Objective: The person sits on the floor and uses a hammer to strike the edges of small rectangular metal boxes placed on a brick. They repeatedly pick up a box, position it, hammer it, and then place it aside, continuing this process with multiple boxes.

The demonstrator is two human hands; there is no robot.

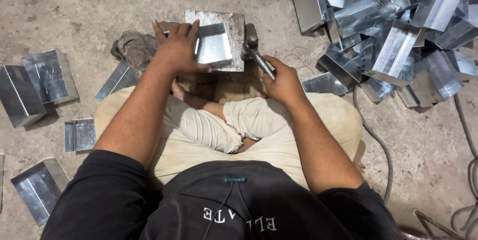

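Metal tray [214,45] edge hidden under left hand [177,51]

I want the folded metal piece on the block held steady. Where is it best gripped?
Probably by the near-left corner of the folded sheet-metal piece, from the left, as the left hand does: its raised side wall gives the fingers an edge to clamp, leaving the right side free for the hammer.
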